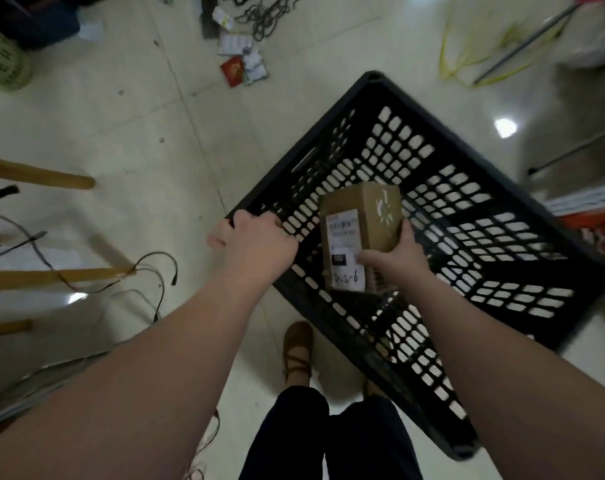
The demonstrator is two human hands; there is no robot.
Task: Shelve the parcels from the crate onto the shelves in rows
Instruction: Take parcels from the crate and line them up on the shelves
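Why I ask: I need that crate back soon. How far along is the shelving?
Done: the black crate shows only bare mesh where visible, so the other parcels appear gone. In hand: the right hand holds a labelled cardboard parcel over the crate, while the left hand grips the crate's rim. Left: this parcel seems the last to shelve; no shelf is in view, so the rows cannot be checked.
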